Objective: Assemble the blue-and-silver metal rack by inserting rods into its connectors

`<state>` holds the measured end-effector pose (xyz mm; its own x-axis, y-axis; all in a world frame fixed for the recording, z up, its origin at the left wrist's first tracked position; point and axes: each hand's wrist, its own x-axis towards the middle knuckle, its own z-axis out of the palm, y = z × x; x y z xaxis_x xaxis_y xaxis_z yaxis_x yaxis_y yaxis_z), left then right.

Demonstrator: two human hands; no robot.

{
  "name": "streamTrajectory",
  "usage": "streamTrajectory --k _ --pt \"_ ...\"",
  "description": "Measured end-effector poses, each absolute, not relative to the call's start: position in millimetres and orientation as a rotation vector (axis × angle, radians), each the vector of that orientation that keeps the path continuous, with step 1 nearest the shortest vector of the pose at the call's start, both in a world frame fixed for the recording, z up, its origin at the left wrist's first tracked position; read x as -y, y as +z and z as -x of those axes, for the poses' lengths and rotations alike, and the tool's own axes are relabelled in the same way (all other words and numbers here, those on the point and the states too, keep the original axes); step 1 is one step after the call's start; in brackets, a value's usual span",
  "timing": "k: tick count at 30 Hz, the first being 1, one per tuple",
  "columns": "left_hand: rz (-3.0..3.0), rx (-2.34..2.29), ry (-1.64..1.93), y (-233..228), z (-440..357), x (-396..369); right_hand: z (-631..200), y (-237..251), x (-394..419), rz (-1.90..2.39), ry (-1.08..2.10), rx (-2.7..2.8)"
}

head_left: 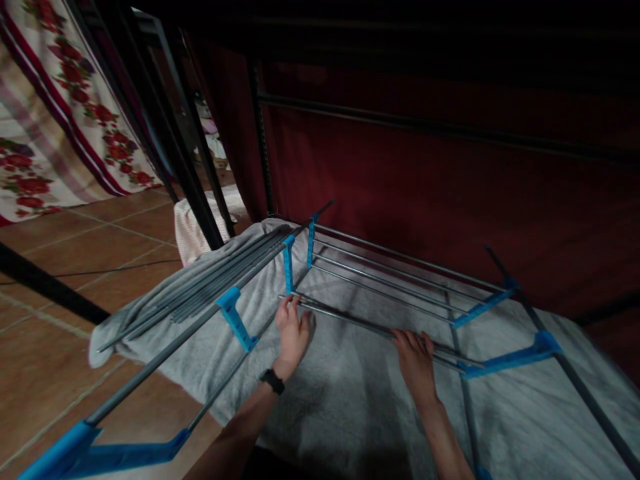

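Both hands grip 1 grey metal rod point(370, 325) lying across the half-built rack frame point(400, 280) on a grey towel point(350, 400). The left hand point(291, 333) pinches the rod's end at 9 o'clock, beside a blue plastic connector point(289, 263), seemingly to line it up. The right hand point(415, 357) wraps the rod near 3 o'clock, steadying it. Spare rods point(220, 287) lie bundled at 10 o'clock.

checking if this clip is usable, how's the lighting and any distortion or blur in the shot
Head view: dim overall, the top is near black; the red curtain is murky. Light falls on the grey towel, where the left hand and right hand on the rods stay readable. Straight rack rails bend toward the edges, a wide-lens warp. Slight softness, no glare.
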<state>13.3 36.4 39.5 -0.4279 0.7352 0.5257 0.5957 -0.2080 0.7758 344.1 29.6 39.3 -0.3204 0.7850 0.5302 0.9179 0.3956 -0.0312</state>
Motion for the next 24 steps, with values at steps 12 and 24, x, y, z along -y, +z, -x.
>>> streamTrajectory --k 12,24 --pt "-0.526 -1.352 1.932 48 29 -87 -348 38 -38 1.45 -0.411 2.184" --pt "-0.415 -1.254 1.863 57 28 -105 -352 36 -45 1.455 -0.401 2.209"
